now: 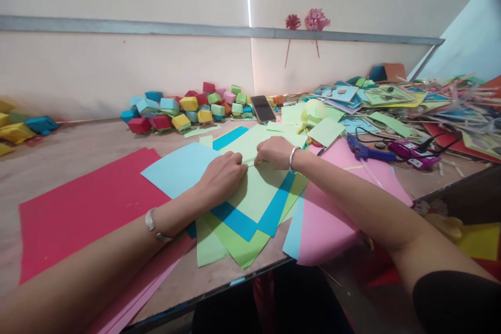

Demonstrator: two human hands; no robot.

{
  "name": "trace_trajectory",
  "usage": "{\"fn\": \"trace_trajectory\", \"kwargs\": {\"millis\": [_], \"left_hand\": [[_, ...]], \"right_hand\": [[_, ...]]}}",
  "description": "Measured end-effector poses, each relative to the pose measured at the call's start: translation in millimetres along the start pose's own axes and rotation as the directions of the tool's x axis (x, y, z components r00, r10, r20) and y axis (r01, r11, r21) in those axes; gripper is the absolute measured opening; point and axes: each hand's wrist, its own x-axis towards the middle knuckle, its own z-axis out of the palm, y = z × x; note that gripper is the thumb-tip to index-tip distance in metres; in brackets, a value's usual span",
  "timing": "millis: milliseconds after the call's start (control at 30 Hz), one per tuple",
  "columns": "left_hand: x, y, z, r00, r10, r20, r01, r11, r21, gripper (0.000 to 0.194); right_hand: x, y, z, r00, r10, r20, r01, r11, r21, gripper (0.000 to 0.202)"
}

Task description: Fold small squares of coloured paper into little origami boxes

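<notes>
My left hand (225, 172) is resting at 8 o'clock of the pale strip (250, 164), its fingers curling tightly under, with hardly any gap, and their tips are pinching the strip's near end. My right hand (277, 152) is sitting at 2 o'clock of it, thumb and forefinger closing in a small pinch on the other end; the very tips are hiding, and I cannot tell whether the strip is lying loose or is a fold of the paper. To do this well, I judge, I am needing light, even pressure from both pinches, the edges lining up, and both wrists bearing lightly so nothing underneath is sliding

Beneath my fingers the green sheet (256, 195) is lying flat, its near corner pointing to 6 o'clock, and a blue sheet (242, 222) is showing from under it. A light blue sheet (178, 167) is spreading at 9 o'clock, and red sheets (90, 203) are lying beyond it. At 4 o'clock a pink sheet (329, 214) is sticking out over the table edge. Farther off, blocks (182, 104) are piling up at 11, a phone (263, 109) is resting at 12, and a glue gun (370, 152) is lying at 3 o'clock
</notes>
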Motion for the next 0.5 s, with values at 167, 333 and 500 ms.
{"fn": "trace_trajectory", "kwargs": {"millis": [167,333,500], "left_hand": [[1.3,-7.7,7.5,1.0,0.005,0.0,-0.005,0.998,-0.057,0.038],[1.8,-10.4,13.1,0.999,0.002,-0.054,-0.007,0.996,-0.094,0.042],[1.7,-8.6,12.9,0.998,-0.017,-0.054,0.012,0.996,-0.093,0.039]], "right_hand": [[3.2,-17.3,5.9,1.0,0.006,-0.026,-0.007,1.0,-0.028,0.034],[5.7,-18.6,3.9,0.998,0.05,0.047,-0.049,0.999,-0.01,0.033],[6.4,-12.9,3.1,0.996,0.073,0.054,-0.071,0.997,-0.029,0.029]]}}
